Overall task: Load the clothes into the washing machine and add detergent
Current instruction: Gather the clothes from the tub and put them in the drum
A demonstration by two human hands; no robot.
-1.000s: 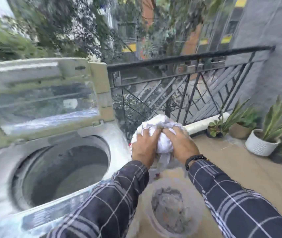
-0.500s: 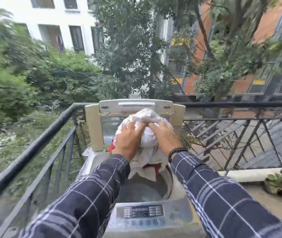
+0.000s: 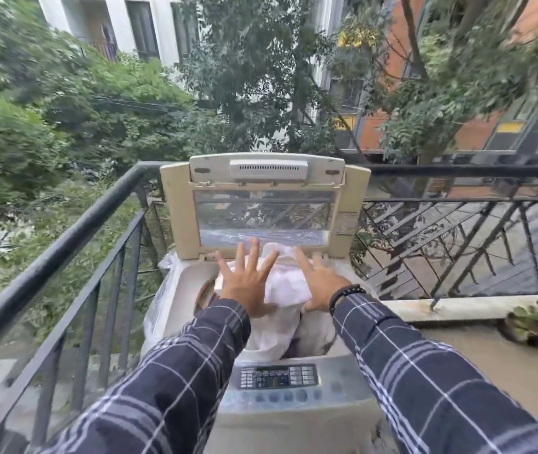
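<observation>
Now both hands, left (image 3: 247, 283) and right (image 3: 320, 283), spread flat over white clothes (image 3: 285, 283) above the washing machine (image 3: 294, 401).

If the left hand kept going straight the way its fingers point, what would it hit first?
Probably the raised lid of the washing machine: the left hand, open over the white clothes, points up at its clear panel. Depth is unclear.

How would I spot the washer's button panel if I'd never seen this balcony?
Find the top-loading washing machine in the corner of the black balcony railing, its lid standing open. The control panel is the dark rectangle on the near edge, below the white clothes; nothing else there carries rows of small buttons.
</observation>
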